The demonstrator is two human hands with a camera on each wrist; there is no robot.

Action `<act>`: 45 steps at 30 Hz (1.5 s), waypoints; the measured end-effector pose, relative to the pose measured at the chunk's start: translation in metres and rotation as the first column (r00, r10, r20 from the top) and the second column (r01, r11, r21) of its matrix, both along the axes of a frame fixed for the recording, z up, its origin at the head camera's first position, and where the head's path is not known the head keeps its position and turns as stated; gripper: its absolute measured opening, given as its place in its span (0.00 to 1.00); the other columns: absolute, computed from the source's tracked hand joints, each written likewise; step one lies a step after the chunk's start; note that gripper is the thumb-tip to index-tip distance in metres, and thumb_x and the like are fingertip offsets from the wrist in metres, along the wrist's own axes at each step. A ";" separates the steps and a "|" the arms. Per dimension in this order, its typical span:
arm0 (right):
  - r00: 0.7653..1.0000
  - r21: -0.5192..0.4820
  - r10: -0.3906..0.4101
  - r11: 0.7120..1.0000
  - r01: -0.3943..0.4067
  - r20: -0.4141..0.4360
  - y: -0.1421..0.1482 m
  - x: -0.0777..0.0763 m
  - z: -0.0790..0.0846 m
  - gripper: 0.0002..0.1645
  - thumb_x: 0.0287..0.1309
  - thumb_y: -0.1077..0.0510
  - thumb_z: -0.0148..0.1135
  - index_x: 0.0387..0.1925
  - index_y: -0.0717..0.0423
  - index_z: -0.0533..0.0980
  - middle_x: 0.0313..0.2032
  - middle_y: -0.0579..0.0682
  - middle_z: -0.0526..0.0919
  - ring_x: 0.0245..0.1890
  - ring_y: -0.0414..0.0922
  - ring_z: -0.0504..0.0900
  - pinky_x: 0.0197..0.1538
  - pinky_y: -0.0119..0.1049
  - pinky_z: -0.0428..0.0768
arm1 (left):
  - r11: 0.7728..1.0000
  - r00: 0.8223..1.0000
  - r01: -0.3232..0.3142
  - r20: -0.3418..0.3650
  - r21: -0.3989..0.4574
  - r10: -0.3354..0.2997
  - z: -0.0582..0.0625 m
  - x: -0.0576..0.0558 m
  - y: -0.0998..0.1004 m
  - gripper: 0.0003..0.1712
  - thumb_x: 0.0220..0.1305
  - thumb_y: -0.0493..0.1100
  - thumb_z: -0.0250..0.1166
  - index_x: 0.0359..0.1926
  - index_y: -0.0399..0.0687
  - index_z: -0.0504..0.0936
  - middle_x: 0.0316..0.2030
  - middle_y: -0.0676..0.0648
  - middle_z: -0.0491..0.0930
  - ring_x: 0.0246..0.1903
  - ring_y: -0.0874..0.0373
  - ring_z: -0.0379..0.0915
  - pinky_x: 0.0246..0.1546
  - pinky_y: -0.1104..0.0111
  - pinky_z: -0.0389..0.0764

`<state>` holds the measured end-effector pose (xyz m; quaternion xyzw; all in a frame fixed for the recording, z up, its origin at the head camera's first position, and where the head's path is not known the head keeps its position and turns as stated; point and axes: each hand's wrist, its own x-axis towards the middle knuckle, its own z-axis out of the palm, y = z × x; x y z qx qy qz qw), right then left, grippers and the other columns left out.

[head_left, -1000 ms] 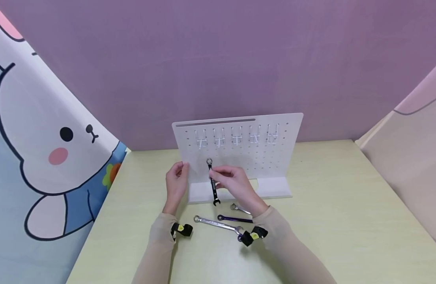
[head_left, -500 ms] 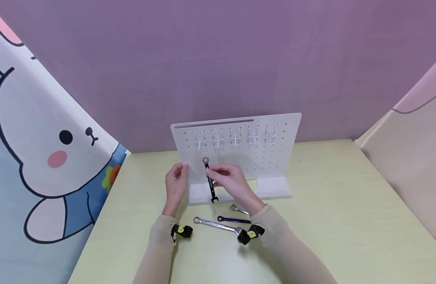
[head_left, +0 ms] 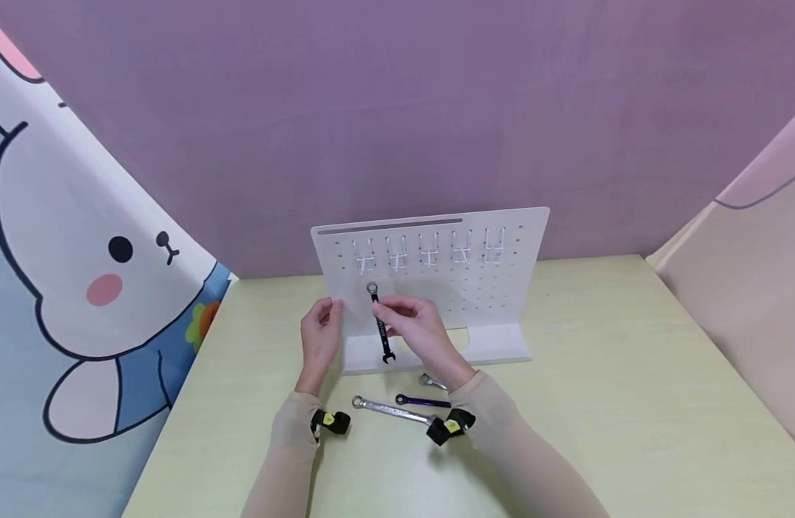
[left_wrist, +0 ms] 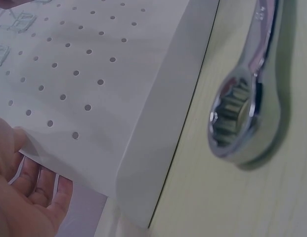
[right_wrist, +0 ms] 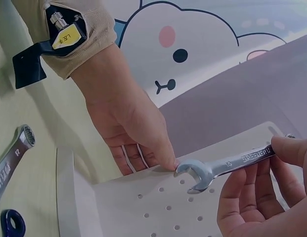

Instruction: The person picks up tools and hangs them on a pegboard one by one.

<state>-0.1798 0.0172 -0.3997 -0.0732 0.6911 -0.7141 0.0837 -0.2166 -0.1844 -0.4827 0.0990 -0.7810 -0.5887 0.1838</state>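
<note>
My right hand [head_left: 423,334] pinches a black and silver combination wrench [head_left: 382,332] between thumb and fingers, ring end up and open end down. It hangs in front of the white pegboard [head_left: 501,334], below the leftmost white wire hook [head_left: 365,260]. In the right wrist view, the lettered wrench [right_wrist: 237,163] has its open jaw towards the left hand. My left hand [head_left: 321,338] grips the board's left edge, the thumb in front and the other fingers behind, as the left wrist view shows.
On the pale wooden table [head_left: 630,374], in front of the board, lie a long silver wrench [head_left: 391,410], a purple wrench [head_left: 423,401] and another silver wrench [head_left: 431,381], partly under the right forearm. Several wire hooks line the upper board. A purple wall [head_left: 397,108] stands behind.
My right hand has carried the wrench a little up and to the left, its ring end rising towards the leftmost hook. The left hand keeps its place on the board's edge.
</note>
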 end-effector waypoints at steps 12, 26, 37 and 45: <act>1.000 -0.009 -0.021 1.000 0.022 0.023 -0.004 -0.005 0.002 0.18 0.69 0.53 0.72 0.55 0.57 0.86 0.49 0.50 0.90 0.41 0.39 0.84 0.49 0.38 0.86 | 1.000 1.000 -0.001 -0.005 -0.006 0.001 -0.002 -0.002 -0.001 0.17 0.81 0.46 0.62 0.54 0.35 0.85 0.50 0.33 0.88 0.40 0.63 0.76 0.43 0.78 0.74; 1.000 -0.005 0.011 1.000 -0.011 0.013 -0.002 -0.009 0.011 0.18 0.69 0.54 0.72 0.55 0.59 0.85 0.51 0.50 0.89 0.44 0.39 0.84 0.47 0.35 0.86 | 1.000 1.000 -0.005 0.006 -0.002 0.005 0.002 0.002 0.000 0.17 0.81 0.46 0.62 0.54 0.35 0.85 0.51 0.33 0.88 0.41 0.60 0.77 0.43 0.78 0.74; 0.999 -0.012 0.031 0.999 -0.031 -0.024 -0.005 -0.011 0.016 0.18 0.70 0.54 0.71 0.55 0.59 0.85 0.50 0.52 0.89 0.44 0.41 0.84 0.46 0.34 0.86 | 1.000 1.000 0.006 -0.010 0.009 -0.006 0.003 0.003 0.000 0.17 0.80 0.45 0.62 0.54 0.34 0.85 0.52 0.33 0.88 0.40 0.64 0.77 0.42 0.79 0.75; 1.000 -0.016 0.031 0.999 -0.031 0.001 -0.008 -0.013 0.019 0.19 0.69 0.53 0.72 0.55 0.59 0.85 0.51 0.52 0.89 0.44 0.40 0.84 0.47 0.34 0.86 | 1.000 1.000 0.002 -0.013 0.015 -0.002 0.004 0.003 -0.001 0.17 0.80 0.45 0.62 0.54 0.34 0.85 0.51 0.32 0.87 0.40 0.64 0.77 0.41 0.79 0.75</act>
